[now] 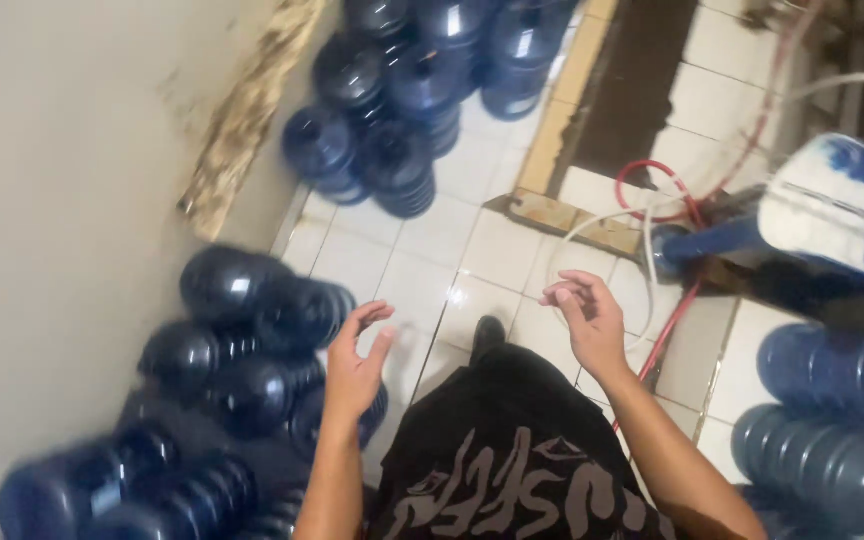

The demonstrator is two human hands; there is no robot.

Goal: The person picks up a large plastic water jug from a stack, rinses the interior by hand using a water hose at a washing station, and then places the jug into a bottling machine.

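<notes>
My left hand [357, 362] hangs open over the white tiled floor [432, 250], fingers spread, right beside a pile of dark blue water jugs [252, 340] lying on their sides at the left. It holds nothing. My right hand [584, 318] is raised over the tiles near a thin white hose [592, 222], fingers loosely curled and apart, with nothing in it. My black printed shirt and one dark shoe [488, 332] show below between the arms.
More blue jugs [402, 90] are stacked at the back by the plain wall [62, 200]. Others lie at the right [832, 420]. A blue and white machine [832, 205], a red hose [677, 195] and a raised ledge stand at the back right.
</notes>
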